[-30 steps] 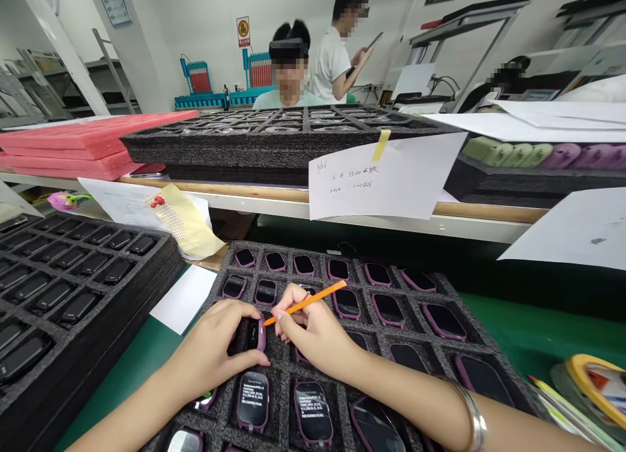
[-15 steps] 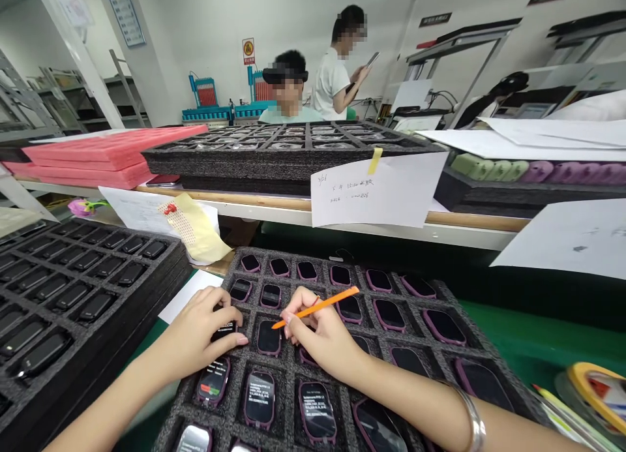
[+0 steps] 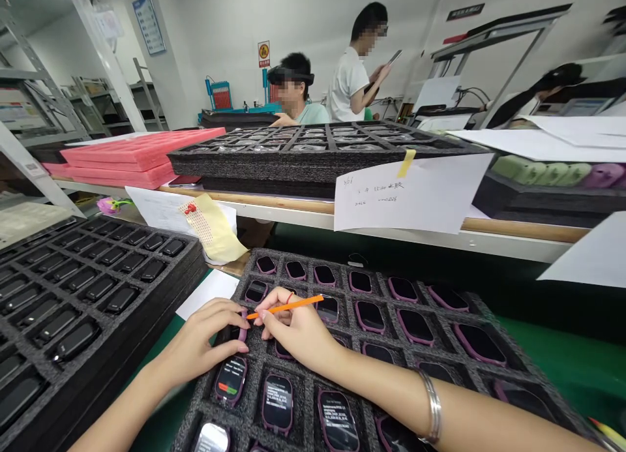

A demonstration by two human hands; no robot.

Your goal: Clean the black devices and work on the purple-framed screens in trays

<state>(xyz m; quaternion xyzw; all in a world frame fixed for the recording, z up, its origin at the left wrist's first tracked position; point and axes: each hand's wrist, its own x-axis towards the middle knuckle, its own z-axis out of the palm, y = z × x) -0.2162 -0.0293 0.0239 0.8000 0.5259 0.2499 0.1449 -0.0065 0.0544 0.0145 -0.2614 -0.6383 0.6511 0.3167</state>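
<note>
My left hand [image 3: 208,331] grips a purple-framed smartwatch [image 3: 243,329] between thumb and fingers at the left side of the black foam tray [image 3: 306,390]. The watch is tilted, so its purple side edge faces right. Pinched in my right hand [image 3: 300,331] is a thin orange stick [image 3: 306,302]. Its pointed end reaches the edge of the held watch, though exact contact is hard to tell. Below my left hand lies a smartwatch with a lit screen [image 3: 231,380] showing red and green marks. Beside it, another watch [image 3: 277,403] displays white text.
A second foam tray [image 3: 161,279] of black watch-like devices stands at left. Across the back runs a shelf [image 3: 293,207] carrying stacked black foam trays [image 3: 274,171] and pink foam [image 3: 147,155]. A handwritten paper [image 3: 411,197] hangs from it. Several people are beyond.
My right hand and the orange stick have moved left, from a neighbouring watch to the one in my left hand. That watch is now tilted up. The camera view has shifted left.
</note>
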